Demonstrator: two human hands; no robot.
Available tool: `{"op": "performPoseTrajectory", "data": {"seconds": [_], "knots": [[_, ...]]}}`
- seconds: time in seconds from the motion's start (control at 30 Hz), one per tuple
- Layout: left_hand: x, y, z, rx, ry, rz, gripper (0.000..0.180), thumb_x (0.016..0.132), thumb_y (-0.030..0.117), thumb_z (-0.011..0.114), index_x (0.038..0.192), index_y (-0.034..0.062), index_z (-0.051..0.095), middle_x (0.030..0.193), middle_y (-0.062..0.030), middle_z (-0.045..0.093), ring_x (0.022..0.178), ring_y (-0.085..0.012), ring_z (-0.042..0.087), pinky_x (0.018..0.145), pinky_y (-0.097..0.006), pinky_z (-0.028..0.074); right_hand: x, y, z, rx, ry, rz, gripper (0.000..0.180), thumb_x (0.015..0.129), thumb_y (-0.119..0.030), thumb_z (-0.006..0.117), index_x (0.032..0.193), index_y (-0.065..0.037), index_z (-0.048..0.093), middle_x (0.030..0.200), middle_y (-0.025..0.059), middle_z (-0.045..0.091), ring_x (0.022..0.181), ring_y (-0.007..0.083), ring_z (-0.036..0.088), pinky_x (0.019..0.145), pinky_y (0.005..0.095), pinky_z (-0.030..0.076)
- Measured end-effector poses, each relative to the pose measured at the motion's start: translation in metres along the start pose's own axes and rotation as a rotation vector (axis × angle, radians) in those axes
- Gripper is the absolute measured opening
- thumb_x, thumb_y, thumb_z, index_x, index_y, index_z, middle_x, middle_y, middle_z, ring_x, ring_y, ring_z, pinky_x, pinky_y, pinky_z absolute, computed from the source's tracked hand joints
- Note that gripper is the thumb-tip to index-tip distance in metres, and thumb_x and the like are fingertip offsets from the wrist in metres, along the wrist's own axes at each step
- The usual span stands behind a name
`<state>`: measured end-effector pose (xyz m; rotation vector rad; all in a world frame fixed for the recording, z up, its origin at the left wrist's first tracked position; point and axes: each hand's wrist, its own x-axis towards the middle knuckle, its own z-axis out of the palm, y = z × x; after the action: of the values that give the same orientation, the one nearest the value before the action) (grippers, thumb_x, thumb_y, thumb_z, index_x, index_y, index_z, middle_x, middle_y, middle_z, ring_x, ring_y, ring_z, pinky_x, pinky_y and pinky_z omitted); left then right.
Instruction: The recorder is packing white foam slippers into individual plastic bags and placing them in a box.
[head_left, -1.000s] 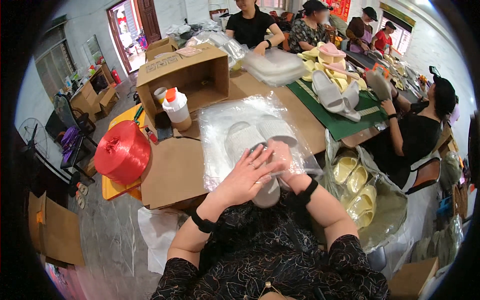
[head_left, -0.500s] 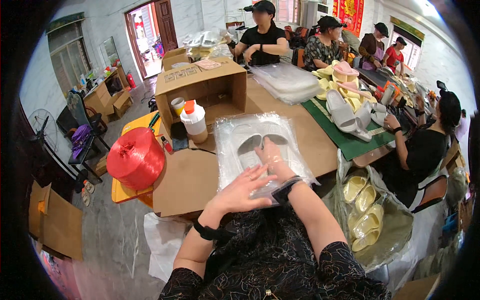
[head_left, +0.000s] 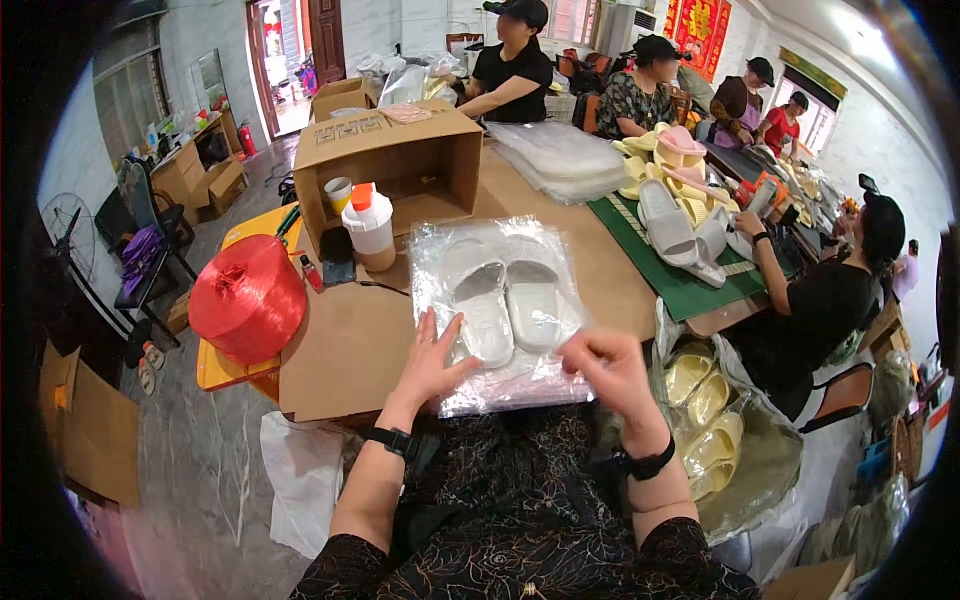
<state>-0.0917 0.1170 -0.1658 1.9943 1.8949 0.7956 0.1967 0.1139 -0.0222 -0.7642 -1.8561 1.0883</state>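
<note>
A clear plastic bag holding a pair of white foam slippers (head_left: 505, 300) lies flat on the brown cardboard-covered tabletop (head_left: 350, 345), its near edge at the tabletop's front rim. The left hand (head_left: 430, 358) rests flat and open on the bag's near left corner, pinning it without any grip; the right hand (head_left: 605, 368) has its fingertips pinched together at the near right corner, seemingly on the film's edge, though the shine makes that hard to confirm. This looks like the bag-closing step, and the next move probably calls for folding that open end squarely. The red spool of plastic twine (head_left: 247, 297) and white squeeze bottle with orange cap (head_left: 371, 225) stand well clear to the left.
</note>
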Motion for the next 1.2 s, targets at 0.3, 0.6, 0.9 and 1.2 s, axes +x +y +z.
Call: {"op": "performPoseTrajectory", "data": {"seconds": [0.3,0.6,0.9,1.2], "knots": [[-0.004,-0.010,0.014,-0.007,0.098,0.056,0.079,0.084,0.047,0.072,0.152,0.0214,0.041,0.159,-0.0281,0.024,0.149,-0.0425,0.019,0.119,-0.050,0.024,0.042,0.110,0.004,-0.557,0.131,-0.319,0.033,0.084,-0.026,0.076,0.110,-0.008,0.072,0.119,0.0150,0.067,0.112,0.0362,0.062,0.097,0.0400,0.049],[-0.004,-0.007,0.011,-0.023,0.097,0.035,0.079,0.080,0.049,0.074,0.149,0.0209,0.046,0.156,-0.0276,0.030,0.148,-0.0415,0.022,0.119,-0.049,0.025,0.012,0.185,0.033,-0.840,0.141,-0.226,0.051,0.087,-0.039,0.069,0.133,-0.018,0.060,0.148,0.0109,0.048,0.142,0.0338,0.036,0.113,0.0488,0.031],[-0.006,-0.008,0.012,-0.036,0.110,0.026,0.078,0.080,0.047,0.074,0.149,0.0214,0.046,0.156,-0.0241,0.033,0.148,-0.0387,0.024,0.119,-0.048,0.026,0.010,0.187,0.035,-0.853,0.172,-0.243,0.048,0.089,-0.037,0.067,0.132,-0.018,0.060,0.146,0.0101,0.049,0.142,0.0325,0.037,0.112,0.0480,0.031],[-0.007,-0.010,0.009,-0.064,0.119,0.018,0.078,0.079,0.044,0.076,0.147,0.0218,0.047,0.157,-0.0227,0.033,0.148,-0.0375,0.024,0.119,-0.048,0.026,0.011,0.187,0.035,-0.838,0.184,-0.275,0.050,0.087,-0.036,0.069,0.133,-0.018,0.060,0.146,0.0122,0.049,0.140,0.0347,0.040,0.112,0.0476,0.032]]}}
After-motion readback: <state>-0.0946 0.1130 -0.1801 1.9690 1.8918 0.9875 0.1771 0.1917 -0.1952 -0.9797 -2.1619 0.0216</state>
